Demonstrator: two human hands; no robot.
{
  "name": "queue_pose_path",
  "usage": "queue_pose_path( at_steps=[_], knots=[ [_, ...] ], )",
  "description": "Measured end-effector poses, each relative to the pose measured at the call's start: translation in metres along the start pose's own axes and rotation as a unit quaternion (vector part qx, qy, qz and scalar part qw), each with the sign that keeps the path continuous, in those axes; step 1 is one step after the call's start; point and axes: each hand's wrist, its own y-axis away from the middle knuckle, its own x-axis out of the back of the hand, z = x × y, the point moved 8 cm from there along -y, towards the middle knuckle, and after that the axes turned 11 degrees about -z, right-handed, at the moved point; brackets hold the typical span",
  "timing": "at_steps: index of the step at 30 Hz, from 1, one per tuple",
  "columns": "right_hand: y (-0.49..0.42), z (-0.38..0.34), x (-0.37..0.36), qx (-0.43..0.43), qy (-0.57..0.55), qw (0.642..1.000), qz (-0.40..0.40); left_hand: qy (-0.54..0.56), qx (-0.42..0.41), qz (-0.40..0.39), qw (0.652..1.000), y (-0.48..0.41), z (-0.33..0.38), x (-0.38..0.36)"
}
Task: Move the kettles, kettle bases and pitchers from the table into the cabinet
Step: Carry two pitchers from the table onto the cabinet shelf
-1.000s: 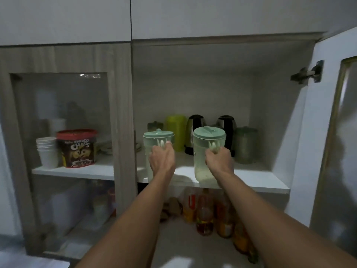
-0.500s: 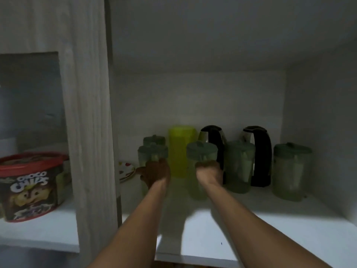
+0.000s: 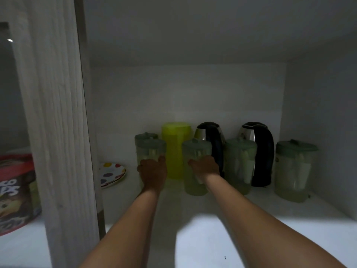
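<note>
both hands (image 3: 153, 174) (image 3: 204, 167) clasp pitchers (image 3: 151, 151) (image 3: 196, 167) on shelf (image 3: 270, 219)

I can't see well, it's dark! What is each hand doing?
Left hand: closed on the left green pitcher.
Right hand: closed on the middle green pitcher.

Pitchers (image 3: 240, 165) front row on shelf (image 3: 251, 219); kettles (image 3: 258, 151) behind; plate (image 3: 112, 174) left.

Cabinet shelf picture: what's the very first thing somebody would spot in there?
Probably the two bare arms reaching in, the left hand and right hand each gripping a pale green pitcher at the middle of the shelf. Next comes the bright yellow pitcher standing behind and between them. Two shiny black kettles stand at the back right, and a spotted plate lies at the left.
</note>
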Motion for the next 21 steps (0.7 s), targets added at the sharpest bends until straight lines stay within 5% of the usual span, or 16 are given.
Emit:
queue_pose_path(
  at_steps=[10, 21],
  knots=[
    [0.071, 0.011, 0.033, -0.010, 0.060, 0.998, 0.014, -0.034, 0.030, 0.001, 0.999, 0.065, 0.012, 0.004],
    [0.223, 0.030, 0.092, 0.051, 0.161, 0.984, 0.054, -0.070, -0.068, 0.021, 0.995, 0.238, 0.035, 0.001]
  ],
)
